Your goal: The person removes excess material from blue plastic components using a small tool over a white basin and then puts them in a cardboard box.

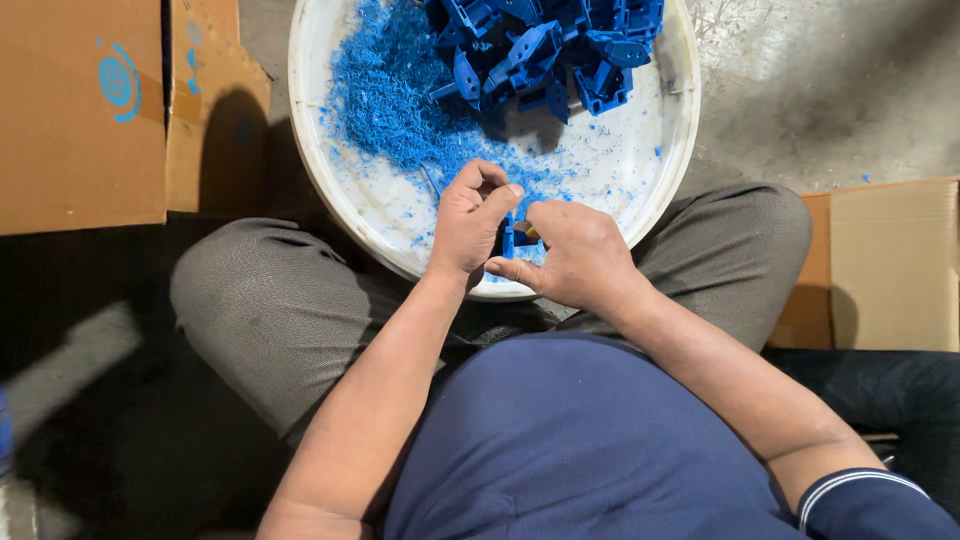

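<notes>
Grey concrete floor [830,90] lies under everything, seen from above, and the person sits on it with knees bent in grey trousers. At far left stands a brown cardboard box [80,110] with a blue mark on it. Next comes a round white basin [330,190], resting between the knees; it holds a heap of blue plastic shavings [385,95] and, at its far side, a pile of blue plastic parts [545,45]. Over the near rim of the basin, the left hand [468,222] and the right hand [580,255] meet, both with fingers closed on one small blue plastic piece [509,238] between them. At far right is another cardboard box [890,260].
</notes>
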